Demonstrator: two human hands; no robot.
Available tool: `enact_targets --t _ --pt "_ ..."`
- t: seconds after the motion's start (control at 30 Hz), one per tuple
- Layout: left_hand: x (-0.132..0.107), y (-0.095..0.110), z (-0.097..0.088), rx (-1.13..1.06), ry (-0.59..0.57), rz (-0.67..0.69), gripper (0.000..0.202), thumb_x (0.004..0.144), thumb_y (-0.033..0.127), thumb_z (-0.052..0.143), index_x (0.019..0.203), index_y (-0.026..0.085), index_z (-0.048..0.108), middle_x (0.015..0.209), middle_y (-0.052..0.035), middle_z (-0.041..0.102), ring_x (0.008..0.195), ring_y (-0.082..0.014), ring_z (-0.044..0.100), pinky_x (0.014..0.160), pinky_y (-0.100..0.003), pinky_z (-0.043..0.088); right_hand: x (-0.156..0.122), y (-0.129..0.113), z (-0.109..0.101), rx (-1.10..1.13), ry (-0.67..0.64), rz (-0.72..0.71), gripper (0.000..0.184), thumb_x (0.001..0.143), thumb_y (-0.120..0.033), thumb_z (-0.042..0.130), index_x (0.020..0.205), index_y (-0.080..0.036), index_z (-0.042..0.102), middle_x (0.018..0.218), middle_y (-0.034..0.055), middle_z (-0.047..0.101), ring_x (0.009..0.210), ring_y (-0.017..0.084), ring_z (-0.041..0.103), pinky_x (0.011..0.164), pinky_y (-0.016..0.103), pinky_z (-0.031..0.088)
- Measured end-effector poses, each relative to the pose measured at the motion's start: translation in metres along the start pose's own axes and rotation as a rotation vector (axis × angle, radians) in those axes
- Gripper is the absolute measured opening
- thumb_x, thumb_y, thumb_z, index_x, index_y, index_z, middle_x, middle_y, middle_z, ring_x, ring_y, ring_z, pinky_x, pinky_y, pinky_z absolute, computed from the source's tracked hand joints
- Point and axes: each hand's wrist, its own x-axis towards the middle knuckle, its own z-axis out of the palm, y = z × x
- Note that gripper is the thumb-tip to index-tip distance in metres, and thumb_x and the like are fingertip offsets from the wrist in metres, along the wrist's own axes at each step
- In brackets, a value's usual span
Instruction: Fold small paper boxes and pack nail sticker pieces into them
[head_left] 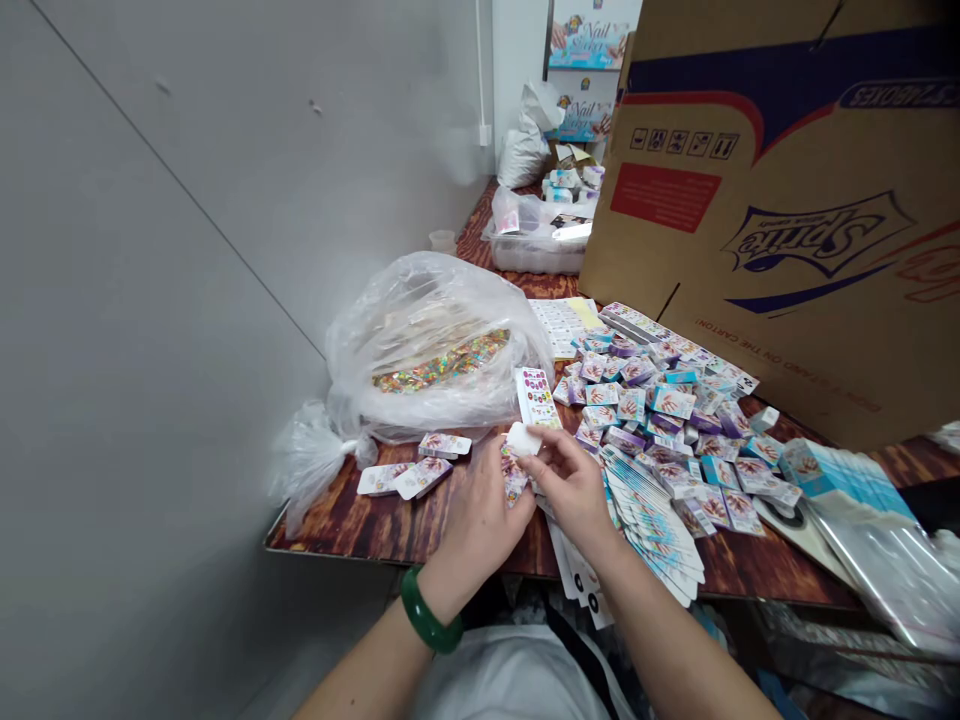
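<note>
My left hand [480,515], with a green bangle on the wrist, is closed around a small colourful printed packet [514,478] near the table's front edge. My right hand [571,482] pinches a small white plastic tray [523,438] between thumb and fingers, right above the left hand. A printed sticker card [535,396] lies just beyond both hands. A fanned stack of flat printed cards [654,520] lies by my right wrist. Beyond it spreads a heap of several small printed boxes [660,400].
A clear plastic bag [427,350] of glittery pieces sits at left on the wooden table [360,525]. Three small finished boxes [416,470] lie near it. A large cardboard carton [787,200] stands at right. A plastic tub [536,240] and bags sit farther back. A grey wall runs along the left.
</note>
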Motion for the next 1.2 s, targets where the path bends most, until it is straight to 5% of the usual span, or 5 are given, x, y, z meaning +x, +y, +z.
enact_targets --t 0.23,0.57,0.83,1.03,1.2 --pt "0.0 -0.008 0.001 0.03 0.017 0.093 0.048 0.082 0.019 0.047 0.127 0.018 0.032 0.124 -0.0134 0.051 0.117 -0.025 0.049 0.094 -0.042 0.042 -0.004 -0.006 -0.004 -0.146 -0.06 -0.17 0.012 0.074 -0.02 0.066 0.084 -0.02 0.072 0.088 0.0077 0.068 0.083 0.02 0.062 0.064 0.028 0.048" --pt "-0.002 -0.01 0.004 0.185 0.06 0.188 0.056 0.079 0.016 0.049 0.131 0.016 0.027 0.126 -0.0159 0.049 0.118 -0.0274 0.048 0.094 -0.045 0.041 0.008 -0.018 -0.006 0.174 -0.057 0.226 0.007 0.067 -0.023 0.071 0.068 -0.018 0.066 0.062 -0.0019 0.063 0.059 0.013 0.056 0.061 0.027 0.047" --pt "0.001 -0.005 -0.009 0.009 -0.007 0.115 0.048 0.082 0.021 0.05 0.127 0.02 0.033 0.124 -0.0118 0.052 0.115 -0.0249 0.051 0.094 -0.041 0.043 -0.002 -0.016 -0.008 -0.198 -0.164 -0.263 0.013 0.081 -0.022 0.059 0.085 -0.021 0.071 0.089 0.0064 0.065 0.083 0.018 0.061 0.071 0.03 0.047" --pt "0.018 -0.038 -0.04 0.219 0.1 0.001 0.05 0.081 0.021 0.05 0.128 0.012 0.036 0.122 -0.0157 0.052 0.115 -0.0279 0.051 0.096 -0.043 0.041 0.007 0.003 -0.051 -0.551 -0.227 0.039 0.014 0.079 -0.028 0.06 0.084 -0.019 0.069 0.082 0.006 0.067 0.075 0.019 0.061 0.068 0.031 0.047" --pt "0.023 -0.058 -0.055 0.553 0.124 -0.141 0.072 0.079 0.043 0.058 0.136 0.007 0.033 0.115 -0.0199 0.054 0.109 -0.0385 0.05 0.088 -0.053 0.042 -0.005 0.019 -0.057 -0.855 -0.419 0.037 0.051 0.073 -0.023 0.065 0.123 -0.019 0.054 0.122 0.0122 0.057 0.113 0.027 0.051 0.095 0.04 0.039"
